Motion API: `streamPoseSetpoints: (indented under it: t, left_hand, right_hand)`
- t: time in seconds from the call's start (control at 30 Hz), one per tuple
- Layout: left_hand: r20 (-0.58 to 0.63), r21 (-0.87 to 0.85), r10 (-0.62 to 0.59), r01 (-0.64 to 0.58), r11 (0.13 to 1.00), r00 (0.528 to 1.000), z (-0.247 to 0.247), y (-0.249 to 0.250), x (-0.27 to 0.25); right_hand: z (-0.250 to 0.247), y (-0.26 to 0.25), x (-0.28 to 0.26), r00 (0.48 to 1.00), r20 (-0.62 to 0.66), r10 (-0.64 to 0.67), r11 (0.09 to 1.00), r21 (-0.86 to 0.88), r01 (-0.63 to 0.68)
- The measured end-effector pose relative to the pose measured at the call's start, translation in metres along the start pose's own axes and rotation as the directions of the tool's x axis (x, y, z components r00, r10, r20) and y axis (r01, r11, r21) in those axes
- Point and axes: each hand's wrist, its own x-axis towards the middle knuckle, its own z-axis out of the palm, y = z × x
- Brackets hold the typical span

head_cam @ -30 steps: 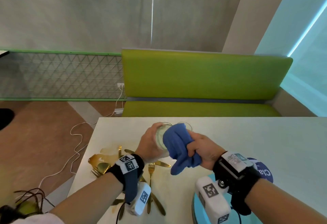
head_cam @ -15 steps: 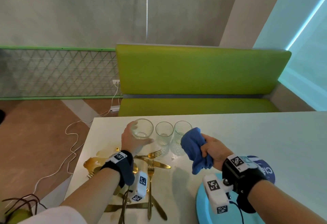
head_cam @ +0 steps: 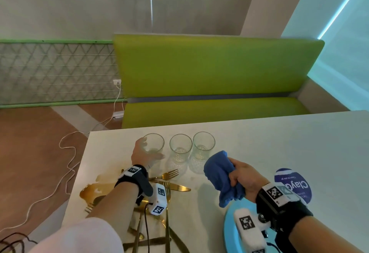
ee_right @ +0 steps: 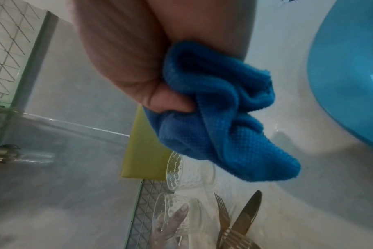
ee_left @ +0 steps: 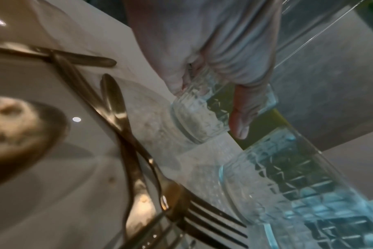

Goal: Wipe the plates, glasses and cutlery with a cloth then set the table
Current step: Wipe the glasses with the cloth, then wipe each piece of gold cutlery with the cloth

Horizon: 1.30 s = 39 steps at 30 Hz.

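Note:
Three clear patterned glasses stand in a row near the far edge of the white table [head_cam: 279, 153]. My left hand [head_cam: 148, 153] grips the leftmost glass [head_cam: 154, 143], thumb and fingers wrapped round its lower body [ee_left: 202, 111]; its base is down at the table top. The middle glass [head_cam: 180, 149] and right glass [head_cam: 203, 146] stand free. My right hand [head_cam: 242, 178] clutches a bunched blue cloth [head_cam: 220, 176] [ee_right: 224, 126] in the air just right of the glasses, not touching them.
Gold cutlery lies under my left wrist: a fork [head_cam: 166, 175], a knife [head_cam: 176, 187], more pieces toward the near edge. A light-blue plate [head_cam: 229, 230] sits under my right wrist, a round blue sticker [head_cam: 297, 184] beyond. A green bench [head_cam: 209, 113] faces the table.
My left hand took the glass away from the cloth and lowered it to the table, left of the other two glasses. My right hand drew back to the right with the cloth.

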Motion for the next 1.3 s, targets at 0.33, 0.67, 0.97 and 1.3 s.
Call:
streamPoseSetpoints:
  t: [0.33,0.67,0.97,1.3]
  left_hand:
    - [0.046,-0.024,-0.015,0.016,1.0,0.999,0.011,-0.003,-0.001]
    - [0.096,0.057,-0.048,0.043,0.997,0.994,0.009,-0.004,-0.01]
    - [-0.051,0.278,-0.15,0.158,0.947,0.987,-0.024,0.003,-0.073]
    - [0.101,0.797,-0.12,-0.008,0.604,0.988,0.017,-0.048,-0.171]
  right_hand:
    - [0.0,0.003,0.0,0.999,0.0,0.032,0.999,0.008,-0.032]
    - [-0.004,0.004,-0.009,0.999,0.031,0.041,0.998,-0.045,-0.04]
    - [-0.005,0.004,-0.022,0.999,0.045,0.015,0.986,0.164,-0.022]
    - [0.016,0.043,-0.025,0.959,0.073,0.272,0.864,0.419,-0.278]
